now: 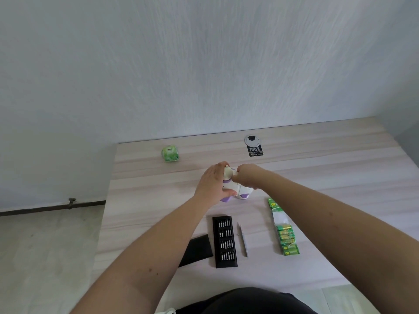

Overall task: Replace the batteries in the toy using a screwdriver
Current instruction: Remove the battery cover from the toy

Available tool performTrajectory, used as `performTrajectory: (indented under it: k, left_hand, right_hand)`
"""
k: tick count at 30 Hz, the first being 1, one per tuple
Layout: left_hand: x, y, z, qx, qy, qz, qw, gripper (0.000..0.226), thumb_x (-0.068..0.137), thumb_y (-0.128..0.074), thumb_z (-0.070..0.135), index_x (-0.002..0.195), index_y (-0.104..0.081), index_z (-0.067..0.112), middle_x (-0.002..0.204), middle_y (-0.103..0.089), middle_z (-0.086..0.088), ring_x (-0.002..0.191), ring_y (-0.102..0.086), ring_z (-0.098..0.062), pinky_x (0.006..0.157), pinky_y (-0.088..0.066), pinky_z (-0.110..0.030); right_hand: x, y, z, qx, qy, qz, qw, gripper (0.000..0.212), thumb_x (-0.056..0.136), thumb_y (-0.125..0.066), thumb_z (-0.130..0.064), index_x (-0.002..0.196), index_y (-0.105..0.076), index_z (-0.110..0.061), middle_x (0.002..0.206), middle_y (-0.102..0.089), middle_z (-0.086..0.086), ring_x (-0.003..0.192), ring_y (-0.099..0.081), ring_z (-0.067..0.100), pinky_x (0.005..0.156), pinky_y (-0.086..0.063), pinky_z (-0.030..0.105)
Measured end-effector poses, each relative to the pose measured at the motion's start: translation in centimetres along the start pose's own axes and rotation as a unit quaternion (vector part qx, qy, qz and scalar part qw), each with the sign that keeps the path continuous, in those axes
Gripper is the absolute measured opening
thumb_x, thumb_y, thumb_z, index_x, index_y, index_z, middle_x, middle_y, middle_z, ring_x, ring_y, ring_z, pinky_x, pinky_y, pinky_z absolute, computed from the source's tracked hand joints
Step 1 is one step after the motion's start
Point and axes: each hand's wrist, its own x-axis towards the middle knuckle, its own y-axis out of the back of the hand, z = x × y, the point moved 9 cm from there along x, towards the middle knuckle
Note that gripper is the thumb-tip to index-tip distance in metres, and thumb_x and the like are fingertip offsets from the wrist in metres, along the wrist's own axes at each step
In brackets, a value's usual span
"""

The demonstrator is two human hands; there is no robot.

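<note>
A small white and purple plastic toy (pixel 235 189) sits at the middle of a pale wood-grain table (pixel 317 159), held between both of a person's hands. The left hand (pixel 212 184) wraps around the toy's left side, fingers curled over its cream-coloured top and thumb across its white body. The right hand (pixel 247 177) is bunched at the toy's upper right, fingertips drawn together against it; whether they pinch a tool or a part of the toy is too small to tell. Both bare forearms reach in from the bottom of the view.

Nearer the person, a black rectangular tray of silver screwdriver bits (pixel 225 241) lies open, its rows of bits showing. Just left of it, touching its edge, lies a flat black cover (pixel 197 249). Just right of the tray, apart from it, lies a slim silver pair of tweezers (pixel 242 240), pointing away from the person. Further right, a strip pack of green and gold batteries (pixel 286 237) stretches along the table, its far end torn open and partly under the right forearm.

At the far edge of the table stand a small green packet (pixel 171 154), to the left, and a grey round cable port (pixel 252 140) with a black label (pixel 255 151) reading "100%" touching it, to the right. A white textured wall (pixel 204 64) rises behind the table.
</note>
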Motion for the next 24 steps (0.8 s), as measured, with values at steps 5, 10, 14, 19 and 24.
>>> performTrajectory:
  k: [5,10,14,19,24]
  left_hand:
    - [0.0,0.0,-0.1,-0.011,0.001,0.005,1.0,0.076,0.06,-0.089,0.033,0.122,-0.047,0.016,0.115,-0.057,-0.001,0.106,-0.051,-0.022,0.09,-0.036,-0.027]
    - [0.0,-0.1,-0.3,-0.012,0.008,0.004,1.0,0.078,0.058,-0.089,0.034,0.121,-0.047,0.017,0.115,-0.057,0.0,0.106,-0.051,-0.021,0.089,-0.037,-0.027]
    - [0.0,-0.1,-0.3,-0.014,0.009,0.006,1.0,0.078,0.057,-0.089,0.035,0.121,-0.048,0.016,0.114,-0.057,0.0,0.105,-0.051,-0.021,0.088,-0.037,-0.026]
    - [0.1,-0.2,-0.4,-0.011,0.008,-0.001,1.0,0.078,0.059,-0.088,0.033,0.122,-0.046,0.017,0.116,-0.056,0.0,0.107,-0.05,-0.021,0.09,-0.035,-0.026]
    - [0.0,-0.2,-0.2,-0.013,0.005,-0.007,1.0,0.078,0.061,-0.087,0.034,0.123,-0.043,0.017,0.117,-0.054,0.0,0.107,-0.048,-0.021,0.092,-0.036,-0.029]
  right_hand:
    - [1.0,-1.5,-0.6,-0.016,0.023,0.011,1.0,0.024,0.092,-0.043,-0.018,0.114,-0.053,-0.017,0.081,-0.051,0.001,0.079,-0.05,0.025,0.069,-0.04,0.031]
    - [1.4,-2.0,-0.8,-0.046,0.025,0.018,0.998,0.033,0.089,-0.049,-0.011,0.121,-0.051,-0.02,0.078,-0.047,-0.004,0.082,-0.055,0.024,0.069,-0.045,0.03]
    - [1.6,-2.4,-0.7,-0.059,0.009,0.014,0.998,0.046,0.083,-0.056,-0.002,0.126,-0.049,-0.017,0.099,-0.056,0.004,0.085,-0.06,0.025,0.069,-0.046,0.031]
    - [0.8,-1.8,-0.5,-0.126,0.078,0.077,0.986,0.047,0.084,-0.064,-0.003,0.127,-0.046,-0.001,0.116,-0.052,0.016,0.1,-0.059,0.034,0.07,-0.042,0.036]
    - [-0.9,-1.3,2.2,0.017,0.095,0.158,0.983,0.036,0.101,-0.035,-0.028,0.127,-0.045,-0.005,0.101,-0.057,0.016,0.087,-0.063,0.034,0.07,-0.047,0.037]
